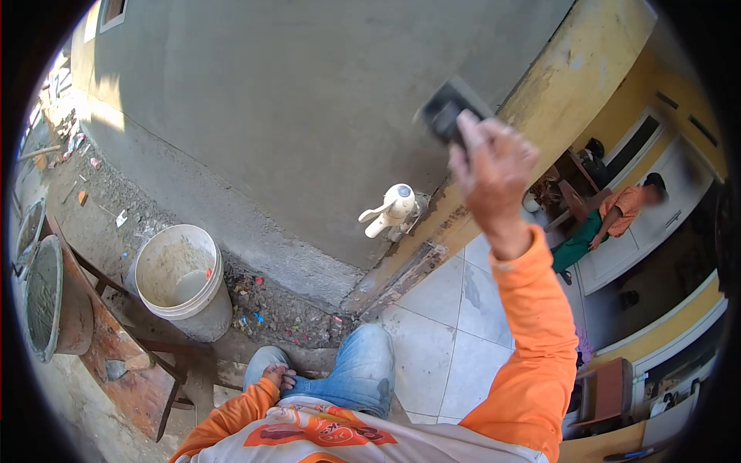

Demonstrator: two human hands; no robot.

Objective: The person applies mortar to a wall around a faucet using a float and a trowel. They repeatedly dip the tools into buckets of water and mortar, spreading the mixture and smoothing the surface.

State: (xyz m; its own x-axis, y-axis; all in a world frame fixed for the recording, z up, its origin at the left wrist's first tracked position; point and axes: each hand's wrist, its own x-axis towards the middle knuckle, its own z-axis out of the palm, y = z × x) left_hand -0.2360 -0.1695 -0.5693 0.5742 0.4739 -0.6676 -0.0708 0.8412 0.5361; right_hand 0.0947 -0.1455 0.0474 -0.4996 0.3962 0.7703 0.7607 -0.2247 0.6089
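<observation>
My right hand [494, 158] is raised and gripping a dark rectangular plastering float [455, 104], slightly blurred. The float overlaps the grey plastered wall [293, 108] near its right edge, beside the yellow pillar [571, 69]. My left hand [279, 376] rests on my jeans at the thigh, fingers loosely bent and holding nothing. Below the float, a cream-coloured tap-like fitting [392, 207] juts out from the bottom corner of the wall.
A white bucket [185, 270] with wet grey residue stands on rubble at left. Beside it a wooden bench [127, 378] bears a tub of grey mix [46, 301] and a small trowel [127, 366]. White floor tiles [424, 339] lie right; a person [610, 220] sits beyond.
</observation>
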